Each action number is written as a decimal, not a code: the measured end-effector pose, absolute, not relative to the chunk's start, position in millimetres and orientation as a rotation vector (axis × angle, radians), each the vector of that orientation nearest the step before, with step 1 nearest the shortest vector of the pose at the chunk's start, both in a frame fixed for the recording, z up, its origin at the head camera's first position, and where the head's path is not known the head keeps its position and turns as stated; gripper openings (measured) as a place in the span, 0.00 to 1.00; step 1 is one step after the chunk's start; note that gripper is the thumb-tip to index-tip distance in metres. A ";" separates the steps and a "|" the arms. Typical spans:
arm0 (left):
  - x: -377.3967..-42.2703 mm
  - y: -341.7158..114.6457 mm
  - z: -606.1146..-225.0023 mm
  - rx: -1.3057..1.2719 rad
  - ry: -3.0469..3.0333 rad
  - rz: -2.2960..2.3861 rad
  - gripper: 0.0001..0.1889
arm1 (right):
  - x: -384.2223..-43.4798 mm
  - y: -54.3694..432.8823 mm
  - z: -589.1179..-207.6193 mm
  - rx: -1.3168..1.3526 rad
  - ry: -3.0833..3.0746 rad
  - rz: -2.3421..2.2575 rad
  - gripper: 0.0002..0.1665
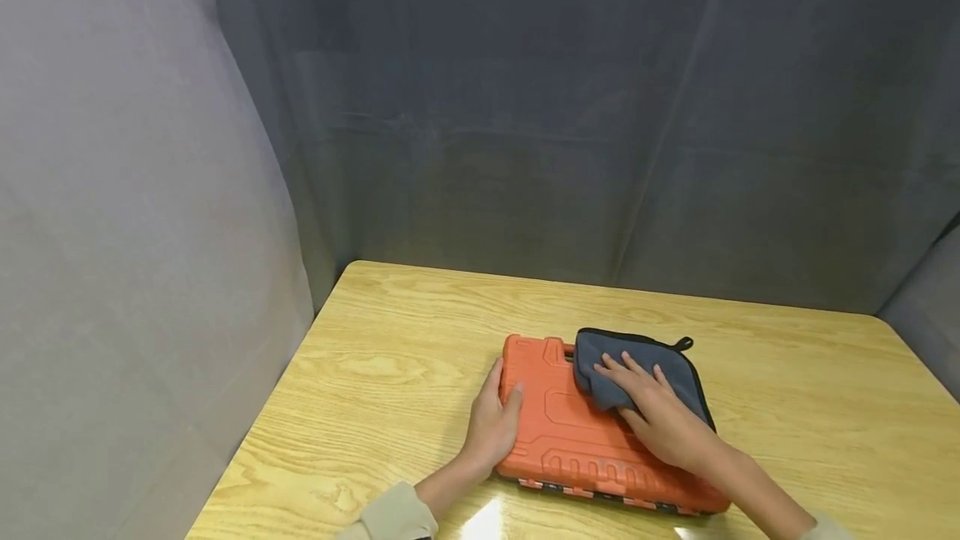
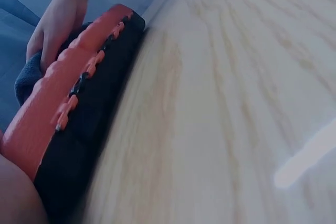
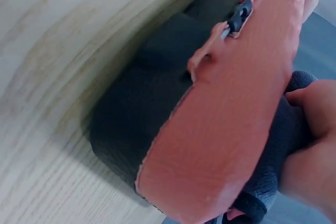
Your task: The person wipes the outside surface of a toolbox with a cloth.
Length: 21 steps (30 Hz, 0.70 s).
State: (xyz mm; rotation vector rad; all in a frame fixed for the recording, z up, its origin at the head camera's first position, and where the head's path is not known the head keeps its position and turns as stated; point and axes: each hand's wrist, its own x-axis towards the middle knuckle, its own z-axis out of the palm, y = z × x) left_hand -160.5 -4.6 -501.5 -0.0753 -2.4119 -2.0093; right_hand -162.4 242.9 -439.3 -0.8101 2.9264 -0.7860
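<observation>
An orange plastic tool case (image 1: 558, 440) with a black lower half lies flat on the wooden table, its hinged edge towards me. My left hand (image 1: 491, 427) holds its left side, thumb over the top edge and fingers along the side wall. A blue-grey cleaning cloth (image 1: 600, 348) with black edging and a hanging loop is spread over the case's right part. My right hand (image 1: 660, 419) presses on the cloth with fingers spread. In the right wrist view the cloth (image 3: 278, 145) bunches under that hand beside the case's orange side (image 3: 205, 140).
Wood-grain table (image 1: 360, 382) surrounds the case, reaching back to a dark grey curtain (image 1: 480, 148). A lighter grey cloth wall (image 1: 142, 190) stands along the left. Black and orange hinges (image 2: 79, 85) line the case's near edge.
</observation>
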 end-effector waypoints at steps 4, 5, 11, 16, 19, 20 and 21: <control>-160.7 -2.3 -498.8 -0.075 -2.404 -2.022 0.32 | -153.7 243.5 -438.6 -0.821 2.890 -0.828 0.38; -160.4 -2.1 -498.5 -0.077 -2.407 -2.021 0.32 | -151.0 243.4 -438.6 -0.820 2.883 -0.836 0.38; -157.9 -1.9 -497.4 -0.107 -2.391 -2.046 0.31 | -133.7 241.2 -440.5 -0.780 2.877 -0.863 0.39; -158.7 -0.8 -496.8 -0.109 -2.388 -2.042 0.30 | -118.5 239.7 -438.2 -0.711 2.850 -0.866 0.40; -159.5 -0.9 -496.4 -0.102 -2.385 -2.038 0.30 | -111.6 239.9 -437.5 -0.664 2.804 -0.863 0.41; -159.6 -0.9 -496.4 -0.099 -2.384 -2.038 0.30 | -109.5 240.3 -438.0 -0.656 2.788 -0.864 0.41; -159.5 -1.0 -496.6 -0.101 -2.380 -2.042 0.30 | -107.4 240.8 -438.5 -0.651 2.772 -0.867 0.41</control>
